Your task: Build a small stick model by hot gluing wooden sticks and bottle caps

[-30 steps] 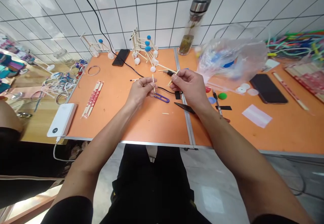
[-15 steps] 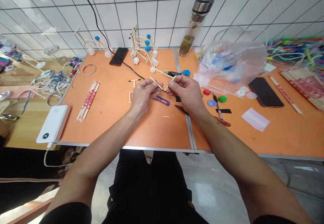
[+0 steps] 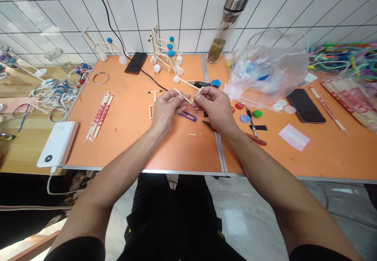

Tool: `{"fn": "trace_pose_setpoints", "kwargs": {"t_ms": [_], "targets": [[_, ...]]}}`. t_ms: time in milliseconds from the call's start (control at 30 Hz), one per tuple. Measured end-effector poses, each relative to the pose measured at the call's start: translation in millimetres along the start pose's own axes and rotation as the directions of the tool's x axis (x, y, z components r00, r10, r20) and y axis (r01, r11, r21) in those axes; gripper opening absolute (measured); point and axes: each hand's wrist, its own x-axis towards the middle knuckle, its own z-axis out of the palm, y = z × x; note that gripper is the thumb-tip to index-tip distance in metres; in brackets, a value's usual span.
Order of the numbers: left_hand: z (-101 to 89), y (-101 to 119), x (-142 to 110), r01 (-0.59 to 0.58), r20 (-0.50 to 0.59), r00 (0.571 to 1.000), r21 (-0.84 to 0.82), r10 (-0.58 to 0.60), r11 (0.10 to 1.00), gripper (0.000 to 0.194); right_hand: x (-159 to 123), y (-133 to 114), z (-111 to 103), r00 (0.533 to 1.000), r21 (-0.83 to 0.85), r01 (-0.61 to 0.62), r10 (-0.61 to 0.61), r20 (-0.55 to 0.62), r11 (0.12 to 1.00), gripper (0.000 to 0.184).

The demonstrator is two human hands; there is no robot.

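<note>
Over the middle of the orange table (image 3: pixel 132 143), my left hand (image 3: pixel 165 109) pinches a short wooden stick (image 3: pixel 180 94) that points up and to the left. My right hand (image 3: pixel 214 105) pinches another short wooden stick (image 3: pixel 198 93), and the two sticks meet in a V between my fingertips. Just below my hands lies a purple clip (image 3: pixel 188 115). Behind them stands a stick model with blue and white balls (image 3: pixel 166 56).
Wrapped chopsticks (image 3: pixel 99 115) and a white power bank (image 3: pixel 57 144) lie to the left. Scissors (image 3: pixel 253 138), coloured caps (image 3: pixel 249 115), a pen (image 3: pixel 251 121), a black phone (image 3: pixel 306 105) and a clear plastic bag (image 3: pixel 268 70) are to the right. A glass bottle (image 3: pixel 225 27) stands by the tiled wall.
My hands have come together, so the two sticks now touch at their tips. The view has drifted slightly, and the left stick has tilted from upright to slanted.
</note>
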Motion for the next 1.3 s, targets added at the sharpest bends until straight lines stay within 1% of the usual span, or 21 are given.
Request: {"fn": "trace_pose_setpoints", "kwargs": {"t_ms": [200, 367, 467, 633, 733, 900, 1033, 1300], "targets": [[0.2, 1.0, -0.2, 0.003, 0.01, 1.0, 0.0, -0.003, 1.0, 0.014, -0.3, 1.3, 0.0, 1.0, -0.003, 0.007, -0.007, 0.001, 1.0, 0.045], [1.6, 0.8, 0.3, 0.031, -0.018, 0.999, 0.004, -0.031, 1.0, 0.014, -1.2, -0.5, 0.3, 1.0, -0.031, 0.016, -0.016, 0.0, 0.999, 0.039], [1.0, 0.1, 0.6, 0.028, -0.014, 1.0, 0.018, -0.028, 0.999, 0.014, -1.6, -0.4, 1.5, 1.0, -0.039, 0.012, -0.012, -0.003, 0.999, 0.037], [-0.5, -1.8, 1.9, 0.036, -0.006, 0.999, 0.004, -0.036, 0.999, 0.017, -1.9, 0.9, 4.8, 0.999, -0.033, 0.028, -0.029, -0.021, 0.999, 0.04], [0.4, -1.3, 1.8, 0.042, -0.011, 0.999, -0.001, -0.042, 0.999, 0.015, -2.8, 0.5, 6.2, 0.999, -0.03, 0.033, -0.033, -0.025, 0.999, 0.043], [2.9, 1.4, -0.2, 0.06, -0.017, 0.998, -0.021, -0.061, 0.998, 0.015, -4.7, 1.6, 6.8, 0.997, -0.049, 0.065, -0.068, -0.04, 0.997, 0.043], [4.0, 2.5, -0.7, 0.064, -0.015, 0.998, -0.016, -0.065, 0.998, 0.014, -5.2, 5.2, 6.2, 0.996, -0.074, 0.074, -0.077, -0.048, 0.995, 0.049], [5.5, 3.1, -2.5, 0.048, -0.036, 0.998, -0.029, -0.049, 0.998, 0.017, -5.8, 5.0, 8.8, 0.995, -0.089, 0.084, -0.088, -0.046, 0.992, 0.052]]}}
